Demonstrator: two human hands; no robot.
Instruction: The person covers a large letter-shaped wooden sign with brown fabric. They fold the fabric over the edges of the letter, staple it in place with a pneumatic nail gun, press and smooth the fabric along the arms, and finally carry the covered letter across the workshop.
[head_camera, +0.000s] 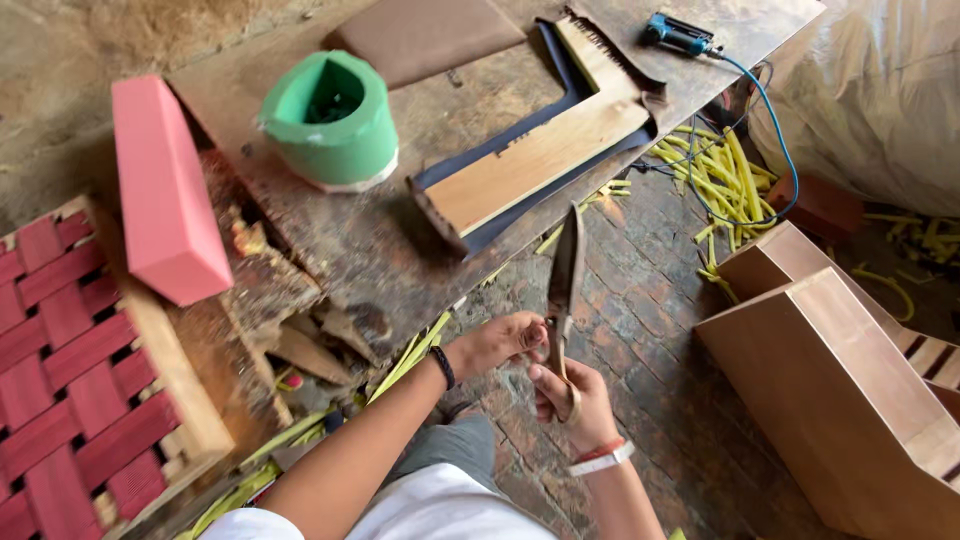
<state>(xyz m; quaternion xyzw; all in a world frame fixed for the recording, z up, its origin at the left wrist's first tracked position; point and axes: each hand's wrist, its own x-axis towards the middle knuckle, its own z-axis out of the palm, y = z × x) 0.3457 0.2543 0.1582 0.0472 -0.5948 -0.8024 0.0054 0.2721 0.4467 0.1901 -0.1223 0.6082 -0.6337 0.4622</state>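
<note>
A person seated at a worn wooden tabletop (360, 250) holds a long pair of steel shears with tan handle loops (565, 290) upright at the lower centre of the frame, blades pointing up and closed. The right hand (578, 400) has its fingers clamped through the lower loop, while the left hand (500, 342) pinches the shears just below the pivot, fingers together on the metal. Handling such blades well seems to call for keeping the tips angled away from the body and both grips firm near the pivot.

No printed package or sign can be made out. On the tabletop, at upper centre-left, stands a green cylindrical container with a white base (330, 120); a pink rectangular foam block (165, 190) leans at the left edge. A pale wooden L-shaped frame piece over dark fabric (540, 150) lies at upper centre, a blue pneumatic stapler (675, 35) near the top. Plain plywood boxes (840, 390) sit at the lower right.
</note>
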